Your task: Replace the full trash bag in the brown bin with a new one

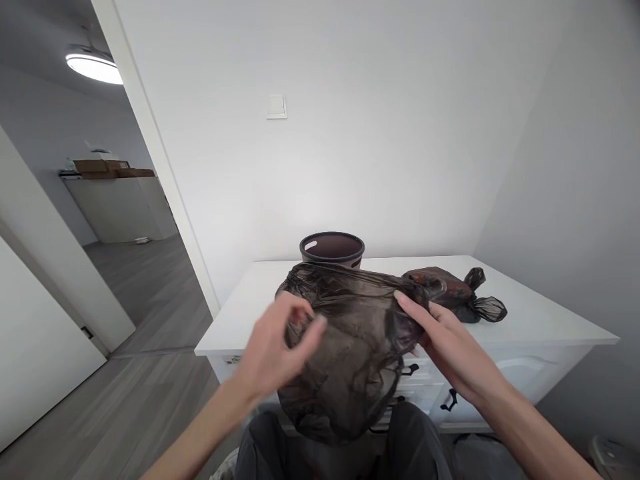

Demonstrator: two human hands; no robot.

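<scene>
A thin, see-through dark plastic bag [350,353] hangs stretched between my hands in front of a white cabinet. My left hand [275,350] pinches the bag's left edge. On the other side, my right hand [445,340] grips its right edge, fingers extended along the top. The bag's mouth is spread wide and its body droops toward my lap. Behind it stands a dark round bin [332,249] on the white cabinet top [540,313].
A tied dark bag full of rubbish [453,290] lies on the cabinet top at the right. Cabinet drawers with black handles [450,400] sit below. An open doorway at the left leads to another room with a wood floor [135,287]. White walls close in at the back and right.
</scene>
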